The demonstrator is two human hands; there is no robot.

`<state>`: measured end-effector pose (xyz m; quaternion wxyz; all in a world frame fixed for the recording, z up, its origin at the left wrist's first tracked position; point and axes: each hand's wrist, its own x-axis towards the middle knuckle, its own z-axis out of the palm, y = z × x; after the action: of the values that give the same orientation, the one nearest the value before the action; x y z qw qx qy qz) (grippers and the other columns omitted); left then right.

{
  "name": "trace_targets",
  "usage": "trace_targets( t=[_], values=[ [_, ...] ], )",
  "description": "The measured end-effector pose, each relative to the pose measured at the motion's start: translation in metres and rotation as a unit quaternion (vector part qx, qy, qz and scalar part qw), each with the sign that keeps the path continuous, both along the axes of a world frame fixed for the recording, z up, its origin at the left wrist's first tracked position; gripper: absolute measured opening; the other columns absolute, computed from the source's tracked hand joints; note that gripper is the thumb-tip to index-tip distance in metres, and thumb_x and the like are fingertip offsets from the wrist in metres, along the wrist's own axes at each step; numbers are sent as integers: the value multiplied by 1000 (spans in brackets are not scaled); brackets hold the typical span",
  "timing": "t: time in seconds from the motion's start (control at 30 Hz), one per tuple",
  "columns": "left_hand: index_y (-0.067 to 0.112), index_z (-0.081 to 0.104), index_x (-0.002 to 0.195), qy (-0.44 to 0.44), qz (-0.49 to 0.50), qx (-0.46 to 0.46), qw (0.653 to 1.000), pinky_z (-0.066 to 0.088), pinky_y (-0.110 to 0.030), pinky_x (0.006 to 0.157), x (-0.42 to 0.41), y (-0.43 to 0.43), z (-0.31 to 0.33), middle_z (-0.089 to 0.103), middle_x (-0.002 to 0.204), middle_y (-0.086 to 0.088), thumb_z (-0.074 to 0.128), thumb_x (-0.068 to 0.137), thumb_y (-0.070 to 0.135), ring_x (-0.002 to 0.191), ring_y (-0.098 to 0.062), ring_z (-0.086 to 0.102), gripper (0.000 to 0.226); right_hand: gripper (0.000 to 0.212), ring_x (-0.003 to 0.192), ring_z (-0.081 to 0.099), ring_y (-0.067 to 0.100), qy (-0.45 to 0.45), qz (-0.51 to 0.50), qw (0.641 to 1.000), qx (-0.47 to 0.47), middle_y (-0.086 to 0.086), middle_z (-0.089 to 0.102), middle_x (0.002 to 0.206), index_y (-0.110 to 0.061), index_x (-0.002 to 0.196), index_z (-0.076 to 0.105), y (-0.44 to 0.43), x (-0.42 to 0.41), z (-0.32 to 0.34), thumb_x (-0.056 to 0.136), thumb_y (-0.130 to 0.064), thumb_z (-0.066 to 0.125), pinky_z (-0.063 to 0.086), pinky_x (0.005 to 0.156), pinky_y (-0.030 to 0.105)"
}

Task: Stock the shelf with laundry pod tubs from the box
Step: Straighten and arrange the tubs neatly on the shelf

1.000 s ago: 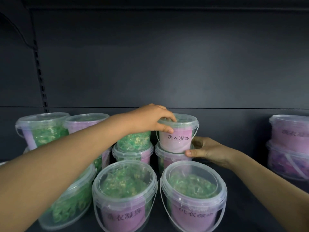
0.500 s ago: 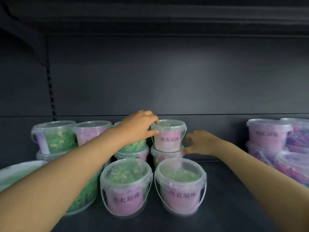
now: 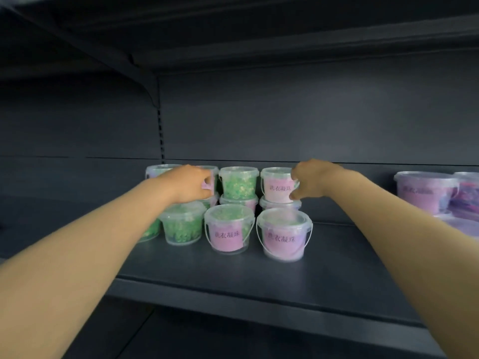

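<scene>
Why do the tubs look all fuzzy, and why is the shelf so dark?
Head view: everything is softly blurred, so the writing on the front right tub smears; head view: the purple tubs at the right edge are fuzziest; head view: the dark shelf gets only dim light.

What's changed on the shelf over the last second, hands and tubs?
The left hand let go of the labelled top tub and moved left; its grip now curls round the left upper tub. The right hand rose from the lower tub to grip the labelled top tub's right side. The view pulled back. Stacks and front-row tubs stayed put.
</scene>
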<state>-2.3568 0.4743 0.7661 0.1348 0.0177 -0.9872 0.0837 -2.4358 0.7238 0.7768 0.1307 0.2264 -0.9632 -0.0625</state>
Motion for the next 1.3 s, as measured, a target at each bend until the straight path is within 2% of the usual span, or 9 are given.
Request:
trace_targets(
  t=[0.3, 0.5, 0.67, 0.73, 0.87, 1.0, 1.07, 1.17, 1.3],
  values=[
    [15, 53, 121, -6, 24, 47, 999, 47, -37, 89, 1, -28, -31, 57, 119, -4, 46, 94, 40, 105, -22, 55, 37, 37, 99, 55, 24, 27, 57, 998, -30, 4, 60, 118, -13, 111, 58, -49, -11, -7, 88, -41, 58, 48, 79, 34],
    [6, 60, 103, 24, -26, 136, 990, 49, -39, 87, -57, -41, -41, 62, 101, -7, 47, 92, 43, 99, -25, 59, 41, 52, 118, 52, 23, 3, 97, 989, -114, 2, 56, 131, -14, 132, 52, -85, -56, -13, 88, -41, 60, 44, 97, 36],
    [14, 57, 83, 17, -62, 207, 976, 38, -29, 59, -112, -36, -52, 53, 76, -1, 52, 90, 47, 77, -18, 51, 34, 55, 124, 47, 22, 23, 113, 982, -151, 4, 55, 133, -15, 131, 54, -113, -96, -19, 85, -44, 64, 39, 103, 34],
    [17, 49, 71, 19, -63, 245, 967, 36, -26, 55, -124, -30, -56, 49, 71, 2, 55, 87, 49, 68, -16, 49, 37, 59, 127, 45, 23, 21, 113, 981, -154, 5, 54, 135, -15, 131, 54, -115, -101, -24, 83, -47, 65, 37, 105, 33],
    [8, 63, 89, 5, -80, 279, 957, 53, -35, 73, -158, -28, -71, 66, 87, -6, 60, 78, 58, 80, -20, 63, 52, 60, 127, 44, 21, 35, 109, 982, -148, 3, 53, 135, -17, 130, 55, -123, -120, -32, 81, -51, 65, 36, 106, 37],
    [13, 59, 85, 8, -65, 307, 949, 48, -31, 66, -173, -25, -76, 59, 79, 0, 66, 70, 63, 76, -18, 59, 53, 56, 118, 51, 18, 46, 129, 981, -139, -1, 59, 127, -19, 123, 61, -121, -131, -28, 78, -52, 67, 43, 100, 37],
    [17, 59, 107, -6, -55, 317, 947, 52, -31, 77, -180, -22, -74, 59, 101, -1, 65, 62, 72, 92, -20, 60, 71, 53, 115, 54, 18, 39, 132, 984, -114, -3, 61, 123, -21, 121, 62, -117, -135, -21, 78, -52, 67, 45, 97, 37],
    [17, 41, 135, -17, -22, 290, 957, 50, -35, 88, -190, -16, -78, 46, 130, -7, 61, 53, 82, 111, -26, 54, 106, 47, 109, 57, 21, 46, 140, 987, -68, -1, 64, 117, -21, 117, 63, -114, -135, -12, 81, -52, 64, 47, 92, 37],
    [8, 23, 140, -1, 23, 289, 957, 48, -34, 80, -191, -9, -82, 52, 125, -7, 66, 54, 79, 112, -27, 54, 119, 48, 109, 57, 21, 94, 151, 984, -15, -3, 62, 121, -23, 122, 60, -112, -134, -12, 86, -54, 56, 48, 86, 33]
  ],
)
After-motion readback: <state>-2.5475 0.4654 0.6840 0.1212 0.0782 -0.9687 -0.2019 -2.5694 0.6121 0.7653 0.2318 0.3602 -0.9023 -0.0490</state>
